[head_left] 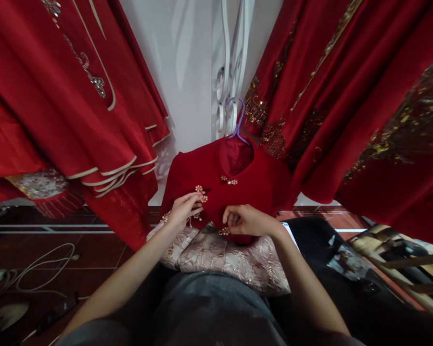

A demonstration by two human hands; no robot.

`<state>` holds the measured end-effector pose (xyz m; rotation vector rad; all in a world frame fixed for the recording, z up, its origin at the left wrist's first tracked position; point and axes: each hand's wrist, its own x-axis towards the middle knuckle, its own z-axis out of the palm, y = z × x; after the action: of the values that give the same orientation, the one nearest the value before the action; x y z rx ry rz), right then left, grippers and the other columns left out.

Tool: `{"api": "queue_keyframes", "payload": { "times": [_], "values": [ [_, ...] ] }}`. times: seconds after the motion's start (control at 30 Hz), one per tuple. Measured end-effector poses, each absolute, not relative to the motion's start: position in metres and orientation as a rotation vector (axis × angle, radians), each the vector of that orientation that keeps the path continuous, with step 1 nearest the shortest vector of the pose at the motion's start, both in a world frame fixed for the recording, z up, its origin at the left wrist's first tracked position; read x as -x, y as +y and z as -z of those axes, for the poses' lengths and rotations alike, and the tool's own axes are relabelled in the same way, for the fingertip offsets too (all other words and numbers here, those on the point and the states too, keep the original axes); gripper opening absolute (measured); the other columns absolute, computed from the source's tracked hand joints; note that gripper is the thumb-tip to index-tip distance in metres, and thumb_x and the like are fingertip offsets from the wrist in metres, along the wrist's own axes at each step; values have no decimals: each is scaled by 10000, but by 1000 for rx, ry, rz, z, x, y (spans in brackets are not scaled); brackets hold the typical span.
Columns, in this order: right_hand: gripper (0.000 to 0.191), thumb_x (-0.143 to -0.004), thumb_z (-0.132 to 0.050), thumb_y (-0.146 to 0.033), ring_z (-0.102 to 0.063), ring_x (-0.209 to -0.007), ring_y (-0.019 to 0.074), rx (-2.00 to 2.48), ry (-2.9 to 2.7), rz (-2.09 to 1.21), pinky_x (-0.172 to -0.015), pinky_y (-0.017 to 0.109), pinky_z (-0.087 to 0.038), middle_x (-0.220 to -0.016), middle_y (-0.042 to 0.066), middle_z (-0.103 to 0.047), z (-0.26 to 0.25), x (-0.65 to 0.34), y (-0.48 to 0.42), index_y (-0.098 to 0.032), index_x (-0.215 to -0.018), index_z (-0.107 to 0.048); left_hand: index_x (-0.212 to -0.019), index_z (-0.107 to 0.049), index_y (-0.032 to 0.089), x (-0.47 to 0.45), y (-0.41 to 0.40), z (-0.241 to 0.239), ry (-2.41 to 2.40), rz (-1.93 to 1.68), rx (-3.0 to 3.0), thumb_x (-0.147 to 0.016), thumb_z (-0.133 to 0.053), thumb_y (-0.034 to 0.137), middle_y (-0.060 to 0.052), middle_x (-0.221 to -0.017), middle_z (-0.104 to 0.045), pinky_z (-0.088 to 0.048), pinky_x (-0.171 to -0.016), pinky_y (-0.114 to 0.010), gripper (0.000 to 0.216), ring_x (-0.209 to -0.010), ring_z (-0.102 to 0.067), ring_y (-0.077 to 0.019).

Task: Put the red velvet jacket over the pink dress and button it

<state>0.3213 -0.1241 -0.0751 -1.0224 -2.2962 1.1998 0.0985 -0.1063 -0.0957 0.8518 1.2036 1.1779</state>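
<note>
A red velvet jacket point(198, 166) hangs on a purple hanger point(240, 115) and comes down towards my lap. Its collar closure carries a gold and pearl clasp point(229, 180). My left hand point(184, 210) pinches the front edge of the jacket, beside a flower-shaped gold clasp point(199, 189). My right hand point(243, 220) is closed over the lower front, its fingers curled inward. Just below those fingertips lies another gold clasp point(223, 231). What the right fingers hold, if anything, is hidden. Under the jacket, a shiny pink brocade cloth point(234, 264) covers my lap.
Red garments with pale piping point(94, 120) hang at left, and red gowns with gold embroidery point(346, 120) at right. A white scrolled metal frame point(231, 62) bears the hanger. A pale cable point(43, 259) lies on the tiled floor. A clear plastic bag point(350, 262) rests on black material.
</note>
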Motion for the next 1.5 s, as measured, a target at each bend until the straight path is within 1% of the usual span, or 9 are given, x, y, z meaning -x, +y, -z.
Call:
{"api": "queue_keyframes", "payload": {
  "times": [0.13,0.23,0.37,0.47,0.67,1.17,1.27,1.37,1.5],
  "values": [
    [174,-693,-660,-133,-603,-620,110,1041,-2334,-1237,-587,219,-476,-683,-16,-643,63,-335,-128,-176,-855,-614,-1013,-691,120,-103,-105,92,1161,-1032,-1028,-797,-622,469,-121,-969,-708,-575,-716,-305,416,-763,-647,-150],
    [217,-735,-644,-160,-632,-676,118,1048,-2330,-1254,-645,234,-504,-734,-6,-671,52,-347,-130,-184,-951,-637,-1026,-686,142,-111,-104,82,1241,-1069,-1589,-857,-558,386,-99,-958,-694,-570,-737,-317,323,-860,-641,-189],
    [311,-803,-643,-315,-643,-793,137,1087,-2175,-1150,-742,276,-532,-862,30,-682,45,-359,-131,-192,-1088,-614,-1155,-637,206,-132,-97,65,1287,-1096,-2631,-901,-473,183,-104,-1186,-591,-479,-966,-423,303,-1156,-504,-247],
    [315,-831,-620,-362,-644,-807,144,1086,-2152,-1128,-766,299,-540,-894,46,-686,45,-362,-132,-186,-1092,-608,-1125,-631,159,-148,-85,57,1359,-1072,-2984,-902,-471,157,-145,-1246,-526,-320,-1093,-550,275,-1213,-443,-282],
    [308,-840,-616,-367,-649,-802,149,1109,-2162,-1098,-767,310,-543,-878,45,-690,43,-364,-132,-180,-1085,-611,-975,-653,145,-154,-57,52,1339,-922,-3167,-899,-481,187,-120,-1113,-556,-163,-1151,-611,193,-1140,-478,-268],
    [291,-822,-623,-382,-661,-894,176,1109,-1757,-1038,-838,355,-563,-957,82,-686,43,-351,-119,-176,-1028,-618,-1027,-674,250,-146,-50,29,989,-845,-2896,-904,-440,230,-28,-871,-663,-121,-1150,-608,265,-952,-559,-200],
    [459,-864,-549,-455,-584,-1157,207,943,-1439,-1035,-964,378,-516,-1229,131,-603,38,-324,-103,-187,-1234,-505,-1195,-604,184,-147,-52,30,1200,-967,-2979,-914,-415,225,-71,-943,-658,-78,-1146,-623,341,-999,-557,-232],
    [702,-861,-528,-523,-358,-1380,237,1025,-1325,-964,-1092,407,-389,-1503,142,-344,35,-302,-87,-198,-1436,-289,-1401,-406,157,-146,-56,32,1476,-1155,-2996,-848,-428,95,-133,-1203,-568,-51,-1130,-659,557,-1182,-483,-294],
    [965,-804,-539,-602,-128,-1453,313,1336,-1317,-624,-1160,491,-211,-1570,200,-125,34,-301,-81,-78,-1499,-123,-1482,-214,139,-130,-53,28,1925,-1183,-2835,-726,-438,-19,-207,-1402,-373,-137,-1103,-680,804,-1321,-347,-385]
  ]
}}
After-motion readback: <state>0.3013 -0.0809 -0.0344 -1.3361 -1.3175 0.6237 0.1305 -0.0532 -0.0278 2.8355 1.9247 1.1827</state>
